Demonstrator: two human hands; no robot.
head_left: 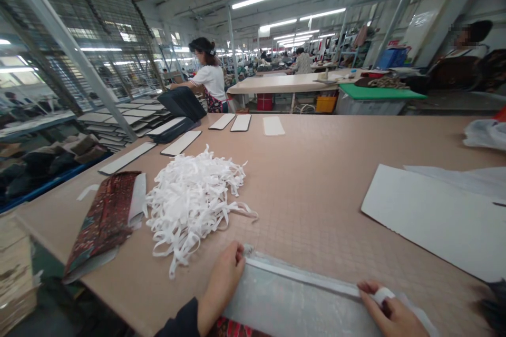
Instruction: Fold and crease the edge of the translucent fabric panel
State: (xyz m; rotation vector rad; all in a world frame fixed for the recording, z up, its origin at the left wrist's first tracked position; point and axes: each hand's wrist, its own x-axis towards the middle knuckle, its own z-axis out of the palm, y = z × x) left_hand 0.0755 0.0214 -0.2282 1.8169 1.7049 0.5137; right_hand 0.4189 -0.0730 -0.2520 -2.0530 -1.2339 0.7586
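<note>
A grey, semi-translucent sheet [304, 303] lies at the near edge of the table, with red patterned fabric [237, 328] showing beneath it. A narrow white strip [302, 274] runs along the sheet's far edge. My left hand [224, 274] pinches the left end of the strip at the sheet's corner. At the other end, my right hand [389, 309] is closed on the strip, and a loose white tail curls over its fingers. Just beyond my left hand is a tangled pile of white strips [193, 195].
Folded red patterned fabric [105, 216] lies at the left edge. A large white board [435, 216] rests at the right. Pale rectangular panels [182, 143] line the far left side. Across the table, a person in a white top [213, 79] stands near stacked panels [130, 116].
</note>
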